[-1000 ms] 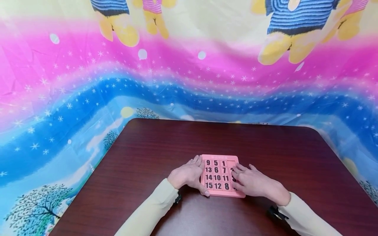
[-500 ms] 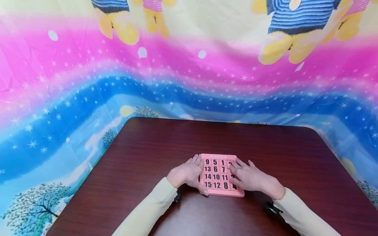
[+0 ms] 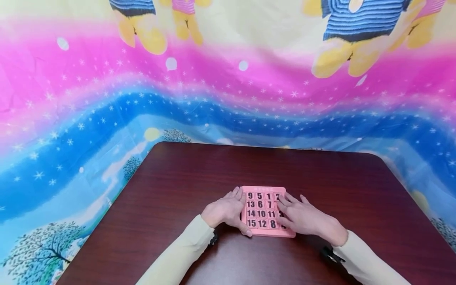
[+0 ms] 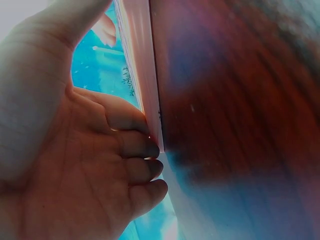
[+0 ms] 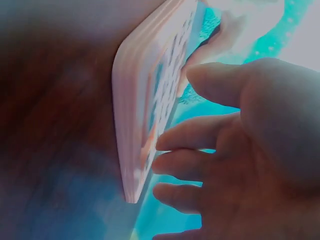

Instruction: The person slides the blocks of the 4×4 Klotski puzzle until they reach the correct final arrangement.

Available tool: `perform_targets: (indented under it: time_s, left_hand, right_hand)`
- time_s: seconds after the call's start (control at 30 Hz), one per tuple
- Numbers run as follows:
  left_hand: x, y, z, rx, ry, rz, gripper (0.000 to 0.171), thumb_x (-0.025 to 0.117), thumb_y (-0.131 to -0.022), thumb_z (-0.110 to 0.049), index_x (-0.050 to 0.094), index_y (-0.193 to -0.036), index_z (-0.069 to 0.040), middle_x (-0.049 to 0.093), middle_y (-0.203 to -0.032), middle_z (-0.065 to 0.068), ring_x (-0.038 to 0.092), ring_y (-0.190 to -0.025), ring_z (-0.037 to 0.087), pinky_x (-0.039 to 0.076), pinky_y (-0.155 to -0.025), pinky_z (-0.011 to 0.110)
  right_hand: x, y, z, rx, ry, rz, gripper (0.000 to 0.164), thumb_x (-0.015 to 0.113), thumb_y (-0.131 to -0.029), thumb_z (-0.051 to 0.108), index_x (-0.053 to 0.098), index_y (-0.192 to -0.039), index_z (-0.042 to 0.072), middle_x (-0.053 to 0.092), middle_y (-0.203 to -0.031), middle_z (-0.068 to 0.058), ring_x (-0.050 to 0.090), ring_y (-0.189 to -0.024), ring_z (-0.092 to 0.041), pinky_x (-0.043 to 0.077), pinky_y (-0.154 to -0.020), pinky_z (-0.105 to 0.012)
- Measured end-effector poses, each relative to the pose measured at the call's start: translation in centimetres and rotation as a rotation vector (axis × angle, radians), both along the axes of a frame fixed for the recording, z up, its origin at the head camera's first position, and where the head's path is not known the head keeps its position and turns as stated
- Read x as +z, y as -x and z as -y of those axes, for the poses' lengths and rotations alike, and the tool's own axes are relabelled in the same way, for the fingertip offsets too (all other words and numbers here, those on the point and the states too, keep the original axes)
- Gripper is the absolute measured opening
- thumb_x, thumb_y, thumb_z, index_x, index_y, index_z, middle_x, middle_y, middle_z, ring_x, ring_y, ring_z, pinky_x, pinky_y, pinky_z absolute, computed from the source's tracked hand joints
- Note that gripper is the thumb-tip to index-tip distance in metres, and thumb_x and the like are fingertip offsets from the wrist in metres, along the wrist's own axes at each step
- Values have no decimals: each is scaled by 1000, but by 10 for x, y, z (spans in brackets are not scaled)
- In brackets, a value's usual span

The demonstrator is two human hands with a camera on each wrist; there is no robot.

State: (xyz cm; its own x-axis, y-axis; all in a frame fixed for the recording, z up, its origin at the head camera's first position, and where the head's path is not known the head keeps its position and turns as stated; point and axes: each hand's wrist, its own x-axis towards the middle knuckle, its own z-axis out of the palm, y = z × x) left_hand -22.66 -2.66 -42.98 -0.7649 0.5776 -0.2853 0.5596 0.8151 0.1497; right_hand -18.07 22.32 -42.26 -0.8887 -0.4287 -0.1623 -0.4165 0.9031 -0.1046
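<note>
A pink number slide puzzle (image 3: 263,189) lies flat on the table, with black numerals on its square tiles. My left hand (image 3: 227,209) rests along the puzzle's left side, thumb by the near left corner; in the left wrist view its fingers (image 4: 137,145) touch the frame's edge. Over the right column is my right hand (image 3: 303,217), its fingertips on the tiles. The 2 tile (image 3: 277,196) sits in the top right slot, partly covered. Those fingers hide the second-row right slot and part of the 4. The right wrist view shows the fingers (image 5: 185,165) extended towards the puzzle's face.
The dark brown wooden table (image 3: 199,170) extends around the puzzle on every side. A colourful printed cloth (image 3: 228,91) hangs behind it and down its left and right sides. Black wrist straps show at both cream sleeves (image 3: 181,249).
The 2 tile has slid up from the second row into the top right slot, which was vacant. My right hand moved slightly up and left with it. The left hand keeps its place.
</note>
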Motion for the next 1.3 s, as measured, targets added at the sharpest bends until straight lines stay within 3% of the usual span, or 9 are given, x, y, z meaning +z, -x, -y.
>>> perform_targets:
  time_s: [0.27, 0.53, 1.3]
  left_hand:
    - [0, 1, -2, -3, 6, -2, 131, 77, -63, -72, 19, -155, 0, 12, -164, 19, 11, -154, 30, 18, -127, 38]
    - [-2, 0, -1, 6, 24, -9, 131, 75, -63, -75, 19, -156, -1, 11, -165, 17, 10, -154, 28, 18, -127, 36]
    - [-2, -1, -3, -2, 27, -34, 131, 76, -62, -75, 21, -155, 0, 15, -164, 18, 14, -153, 29, 19, -126, 37]
  right_hand:
    - [2, -24, -7, 41, 27, 45, 61, 58, -95, 44, 53, -140, 3, 46, -150, -18, 35, -144, -39, 26, -110, -73]
    - [0, -35, -6, 90, 44, 4, 60, 59, -95, 43, 54, -139, 4, 51, -147, -17, 39, -142, -39, 29, -108, -73]
    - [-1, -33, -5, 100, 20, -21, 57, 60, -94, 42, 57, -137, 4, 52, -145, -17, 41, -141, -39, 31, -107, -73]
